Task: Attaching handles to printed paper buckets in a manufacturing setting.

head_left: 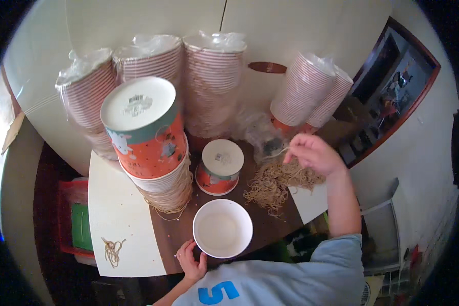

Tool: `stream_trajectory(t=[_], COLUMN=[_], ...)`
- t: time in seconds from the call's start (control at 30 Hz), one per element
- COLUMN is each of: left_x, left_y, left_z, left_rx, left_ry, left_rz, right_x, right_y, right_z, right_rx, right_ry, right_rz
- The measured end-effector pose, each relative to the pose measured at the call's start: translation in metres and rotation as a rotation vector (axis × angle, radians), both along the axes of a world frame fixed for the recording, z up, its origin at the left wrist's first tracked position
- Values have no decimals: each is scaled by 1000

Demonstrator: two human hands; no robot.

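My left hand [189, 262] grips the near left side of a white paper bucket [223, 228], thumb and fingers against its wall. The bucket stands mouth up, with nothing visible in it. Raised over a tangled pile of thin tan bands [275, 184], my right hand [311, 154] pinches a thin tan band between thumb and fingertips; whether it is rubber or string I cannot tell. Left of the bucket rises an upside-down stack of paper buckets [148, 148], orange and green on top, tan bands looped around its lower part. A shorter upside-down orange bucket [220, 166] sits behind the open one.
Tall plastic-wrapped stacks of paper buckets [214, 84] line the back, with more wrapped stacks [303, 89] at the back right. Crumpled clear plastic [260, 133] lies between. A few loose tan bands [113, 252] rest on the table [130, 219]. A red crate [69, 217] stands beyond its left edge.
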State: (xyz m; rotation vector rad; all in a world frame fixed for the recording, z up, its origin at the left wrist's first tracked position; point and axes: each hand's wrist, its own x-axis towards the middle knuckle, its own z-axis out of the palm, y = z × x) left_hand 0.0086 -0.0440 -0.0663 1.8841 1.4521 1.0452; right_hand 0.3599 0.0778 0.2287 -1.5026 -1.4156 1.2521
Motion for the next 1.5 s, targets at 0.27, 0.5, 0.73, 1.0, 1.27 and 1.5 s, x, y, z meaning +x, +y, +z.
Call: stream_trajectory(t=[0.27, 0.5, 0.73, 1.0, 1.27, 1.5], left_x=[-23, 22, 67, 46, 22, 35], left_y=[13, 52, 51, 47, 48, 51], left_z=[81, 192, 219, 202, 173, 177], left_rx=[-215, -236, -301, -372, -572, -1214], left_ry=[-473, -385, -249, -313, -493, -775], left_rz=[36, -395, -545, -640, -579, -291], right_x=[-46, -87, -104, -92, -50, -41], right_y=[-24, -52, -66, -70, -72, -82], right_z=[-29, -36, -40, -42, -63, -100], right_rx=[-218, -378, -475, -327, -82, 98], right_ry=[941, 1287, 1385, 1392, 1221, 880], right_rz=[-117, -62, 35, -96, -416, -636])
